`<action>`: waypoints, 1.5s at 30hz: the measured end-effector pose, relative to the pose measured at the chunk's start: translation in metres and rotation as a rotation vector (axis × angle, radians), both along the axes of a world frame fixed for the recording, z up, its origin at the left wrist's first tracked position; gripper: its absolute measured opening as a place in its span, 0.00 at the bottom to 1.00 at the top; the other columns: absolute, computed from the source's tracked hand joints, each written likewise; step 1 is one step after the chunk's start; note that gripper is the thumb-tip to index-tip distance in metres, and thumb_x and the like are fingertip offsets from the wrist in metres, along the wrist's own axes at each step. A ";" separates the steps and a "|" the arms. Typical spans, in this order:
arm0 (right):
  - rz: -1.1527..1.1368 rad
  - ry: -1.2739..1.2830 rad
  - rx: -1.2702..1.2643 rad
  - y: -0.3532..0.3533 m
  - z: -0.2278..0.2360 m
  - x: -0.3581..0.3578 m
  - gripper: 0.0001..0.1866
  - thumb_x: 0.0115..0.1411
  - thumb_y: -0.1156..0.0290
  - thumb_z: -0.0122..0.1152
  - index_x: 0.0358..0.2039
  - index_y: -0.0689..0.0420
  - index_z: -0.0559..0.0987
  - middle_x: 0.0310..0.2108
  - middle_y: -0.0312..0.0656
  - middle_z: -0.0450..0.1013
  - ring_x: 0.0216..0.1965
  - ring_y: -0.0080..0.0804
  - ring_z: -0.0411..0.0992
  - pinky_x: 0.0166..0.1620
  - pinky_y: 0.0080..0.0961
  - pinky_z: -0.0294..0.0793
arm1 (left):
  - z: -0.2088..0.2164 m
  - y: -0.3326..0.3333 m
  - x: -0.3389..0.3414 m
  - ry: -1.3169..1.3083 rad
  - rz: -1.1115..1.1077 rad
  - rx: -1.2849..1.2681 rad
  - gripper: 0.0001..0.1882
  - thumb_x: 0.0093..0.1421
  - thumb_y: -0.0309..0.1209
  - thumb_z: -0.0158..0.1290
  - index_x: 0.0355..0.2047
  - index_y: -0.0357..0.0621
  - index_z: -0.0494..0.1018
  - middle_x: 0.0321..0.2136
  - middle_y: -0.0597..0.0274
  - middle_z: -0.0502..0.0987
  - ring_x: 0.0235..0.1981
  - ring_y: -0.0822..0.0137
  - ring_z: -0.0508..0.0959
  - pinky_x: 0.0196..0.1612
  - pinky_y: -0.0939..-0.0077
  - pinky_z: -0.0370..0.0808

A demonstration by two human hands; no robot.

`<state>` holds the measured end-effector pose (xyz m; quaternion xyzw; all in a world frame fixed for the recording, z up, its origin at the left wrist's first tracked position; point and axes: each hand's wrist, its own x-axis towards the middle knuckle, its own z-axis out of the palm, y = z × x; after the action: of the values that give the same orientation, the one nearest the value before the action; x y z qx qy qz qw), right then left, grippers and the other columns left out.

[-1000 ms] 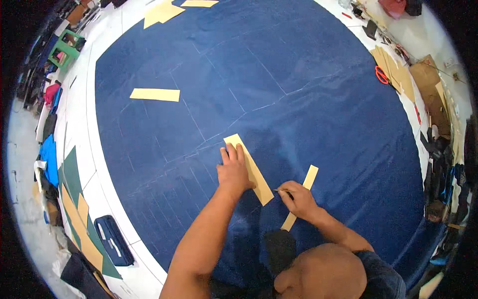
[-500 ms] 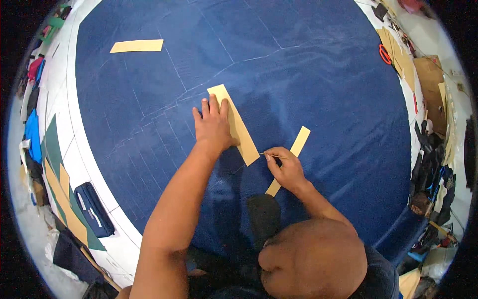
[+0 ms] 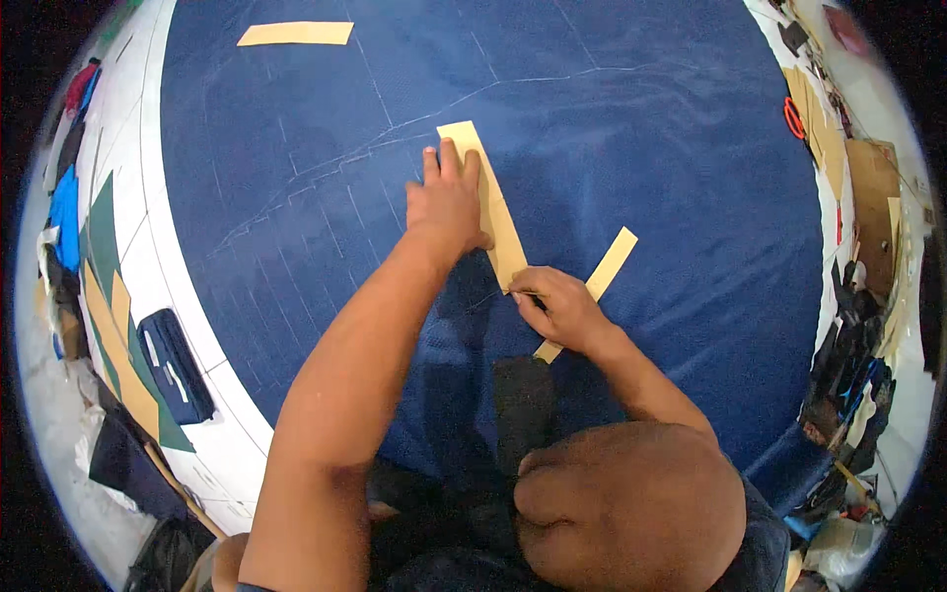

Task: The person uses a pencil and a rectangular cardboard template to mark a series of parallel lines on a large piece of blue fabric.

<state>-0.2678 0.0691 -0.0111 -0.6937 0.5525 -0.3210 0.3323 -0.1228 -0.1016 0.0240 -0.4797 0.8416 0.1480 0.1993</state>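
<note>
While left hand (image 3: 444, 207), loosely spread, pressed yellow strip (image 3: 500, 222) flat on blue cloth (image 3: 691, 197), right hand (image 3: 560, 304) pinched thin stick (image 3: 510, 292) at strip's near end; steady pressure seemed best guard against slipping.

No legible text, no label, brand, number or sign readable anywhere in this view
</note>
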 end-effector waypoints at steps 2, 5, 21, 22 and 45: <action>0.022 0.020 0.004 -0.001 0.000 -0.002 0.07 0.59 0.73 0.63 0.38 0.58 0.77 0.36 0.48 0.78 0.40 0.48 0.78 0.44 0.40 0.78 | 0.000 0.000 -0.002 -0.001 0.008 0.008 0.69 0.35 0.54 0.75 0.72 0.48 0.49 0.71 0.44 0.49 0.72 0.43 0.52 0.60 0.45 0.72; 0.057 0.022 0.000 -0.004 0.003 -0.002 0.06 0.59 0.73 0.62 0.36 0.58 0.76 0.34 0.47 0.77 0.38 0.49 0.77 0.42 0.41 0.77 | -0.002 0.000 -0.001 0.005 0.002 -0.007 0.68 0.35 0.54 0.76 0.71 0.48 0.49 0.71 0.44 0.49 0.72 0.43 0.53 0.60 0.45 0.72; 0.056 0.083 -0.028 -0.003 -0.002 0.003 0.07 0.57 0.72 0.63 0.35 0.57 0.75 0.32 0.46 0.75 0.37 0.49 0.76 0.41 0.43 0.76 | -0.002 -0.001 -0.002 0.012 -0.001 -0.003 0.68 0.34 0.55 0.75 0.71 0.47 0.51 0.70 0.44 0.50 0.72 0.43 0.52 0.63 0.40 0.66; 0.053 0.078 -0.015 -0.002 -0.005 0.003 0.07 0.58 0.72 0.63 0.35 0.57 0.75 0.33 0.47 0.75 0.37 0.50 0.76 0.41 0.43 0.76 | -0.001 -0.001 -0.001 0.010 -0.001 -0.004 0.68 0.34 0.55 0.75 0.71 0.47 0.51 0.70 0.44 0.50 0.72 0.43 0.52 0.63 0.40 0.66; -0.130 0.453 -0.200 0.041 -0.027 0.015 0.17 0.55 0.67 0.66 0.47 0.47 0.81 0.52 0.30 0.76 0.56 0.35 0.69 0.64 0.50 0.61 | -0.018 0.019 0.009 0.156 -0.087 -0.075 0.70 0.35 0.55 0.74 0.71 0.36 0.48 0.68 0.41 0.56 0.68 0.43 0.58 0.69 0.44 0.55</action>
<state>-0.2528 0.1098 -0.0384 -0.7405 0.6217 -0.2311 0.1084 -0.1140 -0.0831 0.0058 -0.4367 0.8796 0.1446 0.1212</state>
